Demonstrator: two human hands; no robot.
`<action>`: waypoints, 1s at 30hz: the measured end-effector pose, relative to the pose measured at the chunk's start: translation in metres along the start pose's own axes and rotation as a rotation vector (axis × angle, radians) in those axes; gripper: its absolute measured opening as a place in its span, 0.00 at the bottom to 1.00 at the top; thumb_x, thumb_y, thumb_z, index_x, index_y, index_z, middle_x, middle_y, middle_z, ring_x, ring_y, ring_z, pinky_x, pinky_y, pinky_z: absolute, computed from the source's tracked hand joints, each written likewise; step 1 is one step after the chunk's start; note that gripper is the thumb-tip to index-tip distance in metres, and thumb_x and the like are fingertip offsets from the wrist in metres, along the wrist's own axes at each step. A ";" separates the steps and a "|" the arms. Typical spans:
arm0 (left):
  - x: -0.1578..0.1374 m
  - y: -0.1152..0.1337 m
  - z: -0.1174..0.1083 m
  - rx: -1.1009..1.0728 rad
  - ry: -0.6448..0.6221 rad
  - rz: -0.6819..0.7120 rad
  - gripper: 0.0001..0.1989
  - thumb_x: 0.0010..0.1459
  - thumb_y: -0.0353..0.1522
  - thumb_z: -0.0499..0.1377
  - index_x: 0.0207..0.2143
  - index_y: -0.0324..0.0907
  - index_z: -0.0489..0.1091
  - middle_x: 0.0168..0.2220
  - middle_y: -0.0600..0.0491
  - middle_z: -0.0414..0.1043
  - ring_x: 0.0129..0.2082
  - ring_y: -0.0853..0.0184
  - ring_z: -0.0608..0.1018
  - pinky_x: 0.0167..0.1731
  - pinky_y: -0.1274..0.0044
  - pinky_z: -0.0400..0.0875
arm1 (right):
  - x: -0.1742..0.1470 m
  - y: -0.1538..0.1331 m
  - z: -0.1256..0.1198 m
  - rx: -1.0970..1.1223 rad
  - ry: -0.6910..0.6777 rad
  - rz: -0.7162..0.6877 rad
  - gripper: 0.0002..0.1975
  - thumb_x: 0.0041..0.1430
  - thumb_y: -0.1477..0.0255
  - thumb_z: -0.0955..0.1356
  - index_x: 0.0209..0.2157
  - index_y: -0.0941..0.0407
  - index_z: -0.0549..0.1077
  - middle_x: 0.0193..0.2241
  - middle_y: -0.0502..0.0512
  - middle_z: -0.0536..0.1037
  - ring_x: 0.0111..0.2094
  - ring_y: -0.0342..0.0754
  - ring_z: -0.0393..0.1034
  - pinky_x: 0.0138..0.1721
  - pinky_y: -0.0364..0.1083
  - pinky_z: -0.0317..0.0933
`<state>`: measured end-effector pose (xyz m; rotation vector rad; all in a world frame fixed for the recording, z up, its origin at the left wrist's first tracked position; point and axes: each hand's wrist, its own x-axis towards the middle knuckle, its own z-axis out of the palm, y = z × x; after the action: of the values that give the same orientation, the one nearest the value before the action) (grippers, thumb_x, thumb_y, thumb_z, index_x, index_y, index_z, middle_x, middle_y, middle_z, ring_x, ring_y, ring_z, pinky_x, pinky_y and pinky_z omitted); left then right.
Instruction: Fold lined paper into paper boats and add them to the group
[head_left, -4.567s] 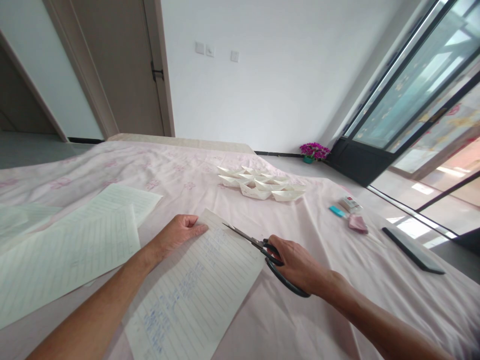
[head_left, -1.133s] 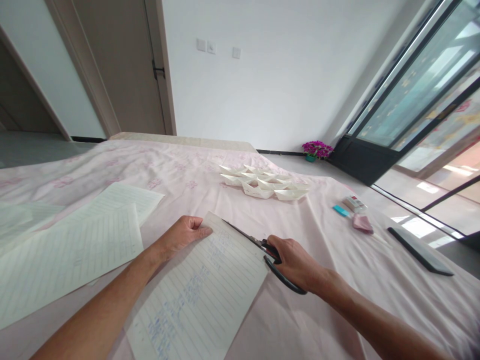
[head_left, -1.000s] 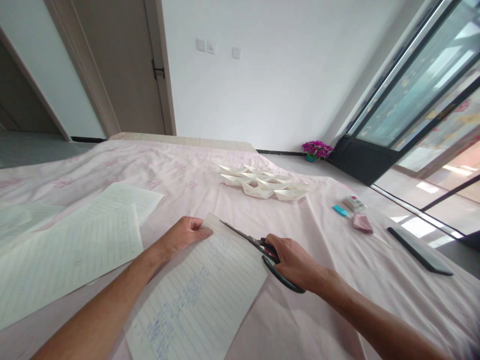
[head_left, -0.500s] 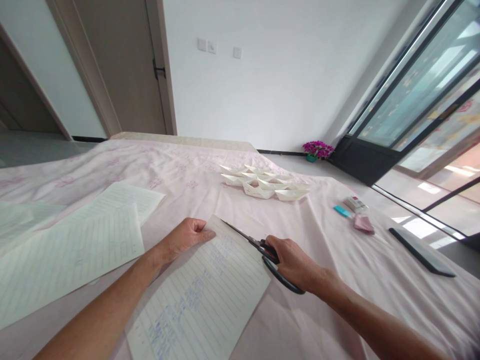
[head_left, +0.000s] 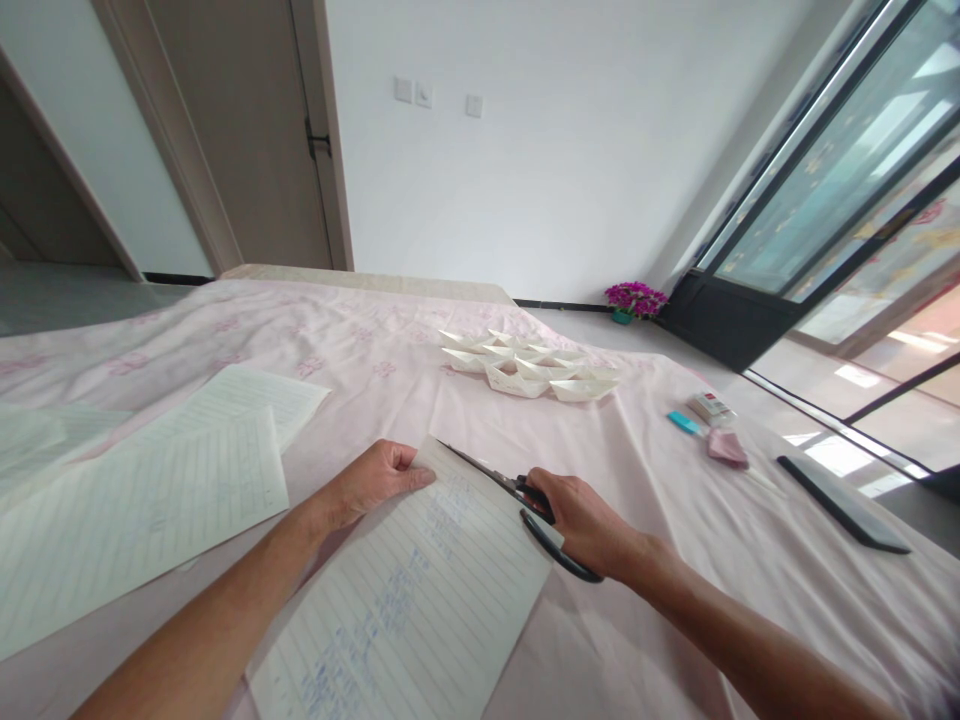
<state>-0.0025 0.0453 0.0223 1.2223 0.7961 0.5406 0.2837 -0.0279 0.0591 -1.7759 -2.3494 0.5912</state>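
Pinched between the thumb and fingers of my left hand (head_left: 381, 478) is the upper left edge of a lined sheet of paper (head_left: 420, 600) with blue handwriting. My right hand (head_left: 581, 515) is closed around the black handles of a pair of scissors (head_left: 491, 473). The blades lie along the sheet's top edge, their tips close to its upper left corner. Part of the right handle loop shows below my fingers. Beyond the scissors, several folded paper boats (head_left: 525, 368) stand grouped on the pink bedsheet (head_left: 360, 400).
More lined sheets (head_left: 172, 500) lie overlapping at the left. Over on the right are a blue piece (head_left: 683, 422), a small white box (head_left: 710, 407), a pink folded item (head_left: 727, 448) and a dark flat object (head_left: 844, 503). Purple flowers (head_left: 636, 298) stand on the floor beyond the bed.
The sheet and my left hand have shifted slightly to the right. My right hand and the scissors have moved a little left, and the handles look slightly closer together.
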 end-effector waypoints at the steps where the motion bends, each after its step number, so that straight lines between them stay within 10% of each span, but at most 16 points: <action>1: 0.000 0.000 0.000 0.005 -0.002 0.001 0.19 0.48 0.41 0.68 0.37 0.36 0.79 0.32 0.48 0.80 0.32 0.59 0.81 0.35 0.71 0.73 | 0.001 0.000 0.000 0.001 -0.002 0.001 0.09 0.61 0.70 0.63 0.28 0.55 0.61 0.26 0.51 0.72 0.24 0.41 0.59 0.27 0.42 0.45; 30: 0.002 -0.005 0.000 0.034 -0.036 -0.019 0.19 0.48 0.42 0.68 0.38 0.37 0.80 0.32 0.48 0.81 0.30 0.61 0.81 0.34 0.73 0.74 | 0.005 -0.002 0.005 -0.001 -0.028 0.024 0.11 0.62 0.66 0.63 0.27 0.55 0.61 0.24 0.50 0.71 0.23 0.41 0.58 0.26 0.42 0.44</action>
<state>-0.0017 0.0457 0.0165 1.2517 0.7882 0.4897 0.2791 -0.0249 0.0549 -1.8104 -2.3495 0.6225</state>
